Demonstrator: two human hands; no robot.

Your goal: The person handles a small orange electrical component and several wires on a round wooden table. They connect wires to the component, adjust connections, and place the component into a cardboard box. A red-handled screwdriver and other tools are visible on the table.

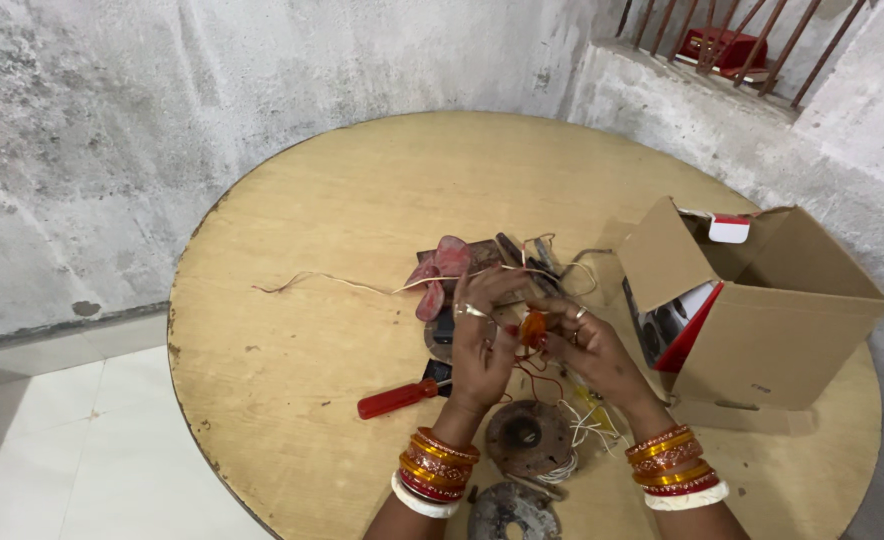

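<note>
Fingers doing fine work: left hand (482, 345) and right hand (590, 345) are both closing on a small orange part (533, 327) above the worktop (342, 200), so keeping a steady pinch seems wise. Loose wires (332, 283), a red screwdriver (399, 397), rusty motor pieces (528, 437) and a cardboard box (762, 310) are crowding close

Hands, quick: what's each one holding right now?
Left hand: closed on the small orange part.
Right hand: fingers pinching the same orange part.
</note>
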